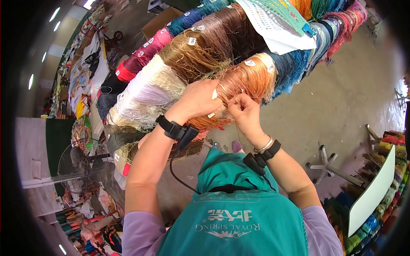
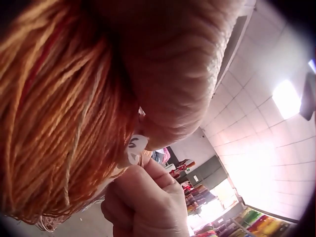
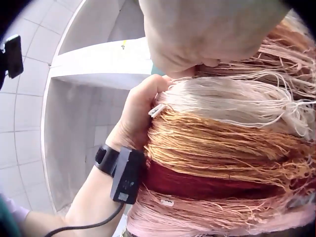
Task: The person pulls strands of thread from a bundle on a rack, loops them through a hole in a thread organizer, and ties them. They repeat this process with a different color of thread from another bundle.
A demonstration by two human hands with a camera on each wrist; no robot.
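Orange thread: at its near edge the right hand pinches strands; the left hand touches it, grip hidden, cannot tell. Bare floor spreads right.

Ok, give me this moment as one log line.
left hand: grips orange thread | right hand: curled beside white label | right hold: unclear

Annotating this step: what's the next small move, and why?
Probably ease the tag slightly outward with the right hand, keeping the left hand in place. The right seems to pinch the tag's lower end, the tag sits crowded between both hands, and the left is against the orange thread, so could steady it.
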